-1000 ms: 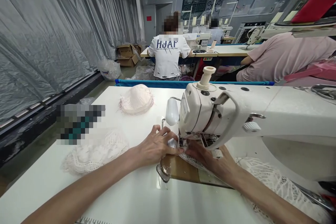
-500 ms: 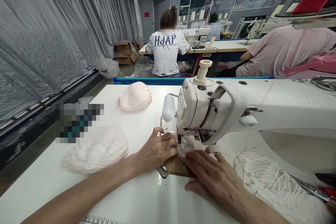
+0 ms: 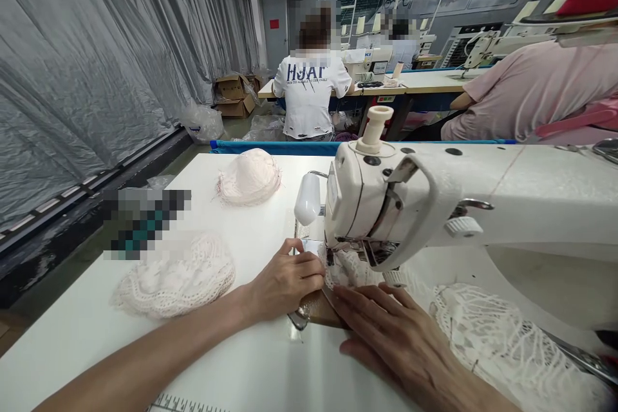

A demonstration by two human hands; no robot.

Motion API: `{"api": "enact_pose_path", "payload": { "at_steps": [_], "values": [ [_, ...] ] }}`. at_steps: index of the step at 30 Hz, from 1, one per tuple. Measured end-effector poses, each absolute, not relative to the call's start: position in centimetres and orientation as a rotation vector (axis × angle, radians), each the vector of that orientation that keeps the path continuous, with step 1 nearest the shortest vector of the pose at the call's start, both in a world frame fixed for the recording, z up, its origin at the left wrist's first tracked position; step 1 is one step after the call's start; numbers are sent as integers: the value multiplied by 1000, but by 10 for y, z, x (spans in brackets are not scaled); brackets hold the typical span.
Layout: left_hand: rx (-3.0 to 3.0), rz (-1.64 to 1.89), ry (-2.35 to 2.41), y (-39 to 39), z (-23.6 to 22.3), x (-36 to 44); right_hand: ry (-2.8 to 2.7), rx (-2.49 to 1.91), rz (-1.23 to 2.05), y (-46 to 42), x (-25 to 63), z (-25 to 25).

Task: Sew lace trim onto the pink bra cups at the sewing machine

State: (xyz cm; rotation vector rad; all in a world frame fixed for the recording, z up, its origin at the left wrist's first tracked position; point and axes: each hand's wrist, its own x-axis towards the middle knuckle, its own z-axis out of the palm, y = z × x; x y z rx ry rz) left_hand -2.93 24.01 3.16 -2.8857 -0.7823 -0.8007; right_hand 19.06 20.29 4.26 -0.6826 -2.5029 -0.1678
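A white sewing machine [image 3: 357, 199] stands over a piece of white lace fabric [image 3: 355, 268] at its needle. My left hand [image 3: 288, 278] is just left of the needle, its fingers curled and pinching the lace's near-left edge; the fingertips are partly hidden. With fingers stretched and lying flat, my right hand [image 3: 389, 328] presses on the lace's near side, over a brown plate [image 3: 321, 310] in front of the needle. The rest of that lace lies behind the right fingers and under the machine head.
On the white table [image 3: 241, 360], a lace pile [image 3: 178, 277] and a pale pink cup-shaped piece [image 3: 251, 177] lie to the left. More white lace [image 3: 502, 335] spreads at right. A ruler scale [image 3: 186, 404] marks the front edge. Co-workers sit ahead, one in a white shirt [image 3: 311, 96].
My right hand has slid slightly left and forward along the lace, toward the needle. The left hand stays nearly in place. The camera view has shifted a little.
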Motion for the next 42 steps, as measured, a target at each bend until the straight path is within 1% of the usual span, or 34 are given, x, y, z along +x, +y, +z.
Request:
{"api": "enact_pose_path", "payload": {
  "at_steps": [5,11,18,27,32,42],
  "values": [
    [-2837,-756,-809,236,33,-28,-2505,-650,-181,199,190,45],
    [-2907,-683,-827,233,39,-28,-2559,-633,-59,190,192,52],
    [-2916,-732,-807,232,38,-28,-2510,-705,-136,198,196,56],
    [-2888,-758,-803,231,36,-27,-2567,-718,-71,195,198,50],
    [-2853,-709,-838,231,35,-26,-2524,-651,-103,203,195,51],
    [-2862,-719,-854,234,33,-26,-2486,-693,-257,208,194,50]
  ]
}}
